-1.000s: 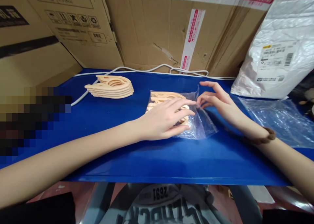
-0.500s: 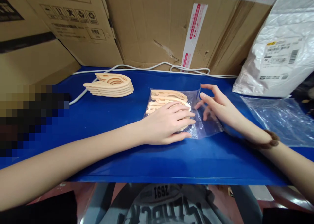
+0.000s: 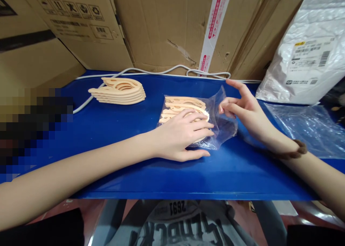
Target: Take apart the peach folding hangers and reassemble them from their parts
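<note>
A clear plastic bag (image 3: pixel 215 140) with several peach-coloured plastic hangers (image 3: pixel 185 105) inside lies on the blue table. My left hand (image 3: pixel 185 132) rests flat across the bagged hangers, fingers spread, covering their lower part. At the bag's loose right end is my right hand (image 3: pixel 242 107). Its thumb and curled fingers pinch the raised film, while the index finger points out free. To the left, apart from both hands, sits a neat stack of the same hangers (image 3: pixel 118 91).
Cardboard boxes (image 3: pixel 167 26) wall off the back and left of the blue table (image 3: pixel 129 170). A white cable (image 3: pixel 159 72) runs along the back. At right stand a white labelled parcel bag (image 3: pixel 302 69) and, before it, a flat clear plastic sheet (image 3: pixel 309 131).
My right hand has gone from spread fingers to a pinch at the bag's loose end, and that film stands higher. My left hand stays on the bag.
</note>
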`<control>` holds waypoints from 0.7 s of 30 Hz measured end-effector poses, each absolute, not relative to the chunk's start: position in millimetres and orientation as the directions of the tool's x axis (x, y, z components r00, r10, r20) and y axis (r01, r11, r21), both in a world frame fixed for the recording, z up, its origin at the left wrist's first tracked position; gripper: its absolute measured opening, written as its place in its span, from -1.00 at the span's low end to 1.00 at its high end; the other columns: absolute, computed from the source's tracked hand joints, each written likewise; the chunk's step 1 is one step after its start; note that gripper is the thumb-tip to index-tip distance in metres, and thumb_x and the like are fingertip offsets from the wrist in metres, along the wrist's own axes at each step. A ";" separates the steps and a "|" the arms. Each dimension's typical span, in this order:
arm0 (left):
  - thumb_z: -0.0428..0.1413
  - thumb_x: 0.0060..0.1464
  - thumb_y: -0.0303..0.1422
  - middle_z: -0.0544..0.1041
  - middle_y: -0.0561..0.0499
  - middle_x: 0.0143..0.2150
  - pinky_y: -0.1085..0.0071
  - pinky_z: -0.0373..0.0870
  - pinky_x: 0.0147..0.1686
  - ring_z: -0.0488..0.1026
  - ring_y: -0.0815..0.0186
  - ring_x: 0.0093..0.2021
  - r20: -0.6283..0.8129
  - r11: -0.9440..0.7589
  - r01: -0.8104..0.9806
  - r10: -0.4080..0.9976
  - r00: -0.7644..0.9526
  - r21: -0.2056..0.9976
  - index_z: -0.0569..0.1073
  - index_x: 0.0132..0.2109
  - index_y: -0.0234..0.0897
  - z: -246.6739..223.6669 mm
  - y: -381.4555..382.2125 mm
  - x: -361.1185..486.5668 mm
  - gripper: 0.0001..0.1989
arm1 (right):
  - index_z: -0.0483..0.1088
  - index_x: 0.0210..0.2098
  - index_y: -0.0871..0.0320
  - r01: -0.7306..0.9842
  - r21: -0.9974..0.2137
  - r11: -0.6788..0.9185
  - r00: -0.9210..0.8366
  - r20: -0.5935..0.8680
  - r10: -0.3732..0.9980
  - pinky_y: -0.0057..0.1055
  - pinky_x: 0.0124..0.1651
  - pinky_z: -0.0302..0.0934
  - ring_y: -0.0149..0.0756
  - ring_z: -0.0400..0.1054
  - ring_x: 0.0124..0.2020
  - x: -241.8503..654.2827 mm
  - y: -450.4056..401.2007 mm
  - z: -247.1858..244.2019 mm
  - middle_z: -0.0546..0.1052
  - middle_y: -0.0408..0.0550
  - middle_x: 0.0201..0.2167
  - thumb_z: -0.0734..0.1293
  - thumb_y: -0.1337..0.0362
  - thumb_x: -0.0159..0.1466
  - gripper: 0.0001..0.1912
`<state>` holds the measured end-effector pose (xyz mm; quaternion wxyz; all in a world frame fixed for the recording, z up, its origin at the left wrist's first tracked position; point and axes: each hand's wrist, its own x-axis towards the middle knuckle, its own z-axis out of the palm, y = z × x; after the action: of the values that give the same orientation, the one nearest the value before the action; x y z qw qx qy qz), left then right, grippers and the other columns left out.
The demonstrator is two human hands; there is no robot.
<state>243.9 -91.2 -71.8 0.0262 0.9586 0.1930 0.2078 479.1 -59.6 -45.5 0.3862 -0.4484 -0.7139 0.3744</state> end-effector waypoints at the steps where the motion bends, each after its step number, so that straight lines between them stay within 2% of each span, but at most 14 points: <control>1: 0.06 0.28 -0.08 0.49 -0.18 0.24 -0.09 0.13 0.30 0.30 -0.07 0.29 0.390 -0.923 0.360 0.383 0.837 0.135 0.47 0.15 -0.32 -71.8 -91.3 244.0 -0.53 | 0.07 0.32 -0.03 0.359 -0.869 0.341 -0.319 0.229 0.920 -0.18 -0.23 0.36 -0.25 0.41 -0.38 478.2 -60.7 -45.3 0.50 -0.16 -0.38 0.29 0.21 0.29 -0.36; 6: 0.11 0.26 -0.15 0.42 -0.27 0.28 -0.08 0.18 0.29 0.31 -0.08 0.28 0.428 -0.934 0.335 0.356 0.831 0.125 0.50 0.12 -0.33 -69.3 -91.8 243.3 -0.58 | 0.05 0.35 -0.04 0.337 -0.857 0.390 -0.399 0.245 0.883 -0.02 0.04 0.36 -0.15 0.48 -0.11 475.7 -61.7 -46.7 0.56 -0.11 -0.25 0.21 0.18 0.34 -0.40; 11: 0.09 0.27 -0.32 0.14 -0.31 0.45 -0.07 0.11 0.36 0.06 -0.05 0.45 0.533 -0.944 0.329 0.294 0.793 0.031 0.51 0.11 -0.32 -64.9 -92.3 242.1 -0.68 | 0.13 0.31 -0.04 0.306 -0.880 0.363 -0.409 0.223 0.885 -0.04 0.13 0.33 -0.13 0.47 0.02 476.6 -61.0 -47.4 0.58 -0.09 -0.10 0.22 0.26 0.30 -0.41; 13: 0.08 0.28 -0.31 0.21 -0.29 0.42 -0.08 0.07 0.37 0.10 -0.03 0.44 0.529 -0.940 0.342 0.297 0.795 0.013 0.52 0.08 -0.32 -65.5 -92.4 242.5 -0.70 | 0.15 0.31 -0.04 0.305 -0.884 0.355 -0.439 0.201 0.876 -0.04 0.13 0.34 -0.11 0.47 0.04 475.3 -62.3 -47.1 0.58 -0.07 -0.05 0.23 0.26 0.29 -0.41; 16: 0.04 0.30 -0.33 0.52 -0.17 0.20 0.02 0.15 0.35 0.38 0.08 0.27 0.547 -0.933 0.361 0.301 0.781 -0.002 0.54 0.02 -0.30 -67.7 -92.4 243.4 -0.74 | 0.24 0.25 0.01 0.258 -0.892 0.371 -0.489 0.210 0.846 -0.06 0.12 0.35 -0.13 0.50 -0.01 472.8 -63.9 -48.1 0.60 -0.05 -0.09 0.29 0.25 0.29 -0.47; 18: 0.02 0.31 -0.35 0.63 -0.07 0.02 0.13 0.27 0.27 0.51 0.17 0.11 0.586 -0.924 0.382 0.298 0.754 -0.022 0.55 -0.06 -0.27 -68.4 -92.3 243.8 -0.77 | 0.35 0.13 0.05 0.241 -0.875 0.420 -0.429 0.292 0.855 -0.11 0.05 0.39 -0.16 0.51 -0.07 472.5 -63.3 -49.9 0.60 -0.04 -0.15 0.33 0.23 0.30 -0.60; 21: 0.00 0.30 -0.38 0.67 0.03 -0.15 0.24 0.37 0.14 0.57 0.25 -0.09 0.638 -0.907 0.411 0.265 0.723 -0.089 0.54 -0.19 -0.23 -68.0 -91.8 243.5 -0.79 | 0.46 -0.05 0.06 0.305 -0.815 0.492 -0.296 0.410 0.863 -0.17 -0.01 0.42 -0.19 0.51 -0.12 475.2 -60.3 -52.6 0.60 -0.05 -0.17 0.35 0.20 0.33 -0.78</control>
<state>243.5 -91.8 -68.0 -0.1130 0.9212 0.1836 0.3239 475.2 -60.3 -52.6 0.4435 -0.3940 -0.7412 0.3143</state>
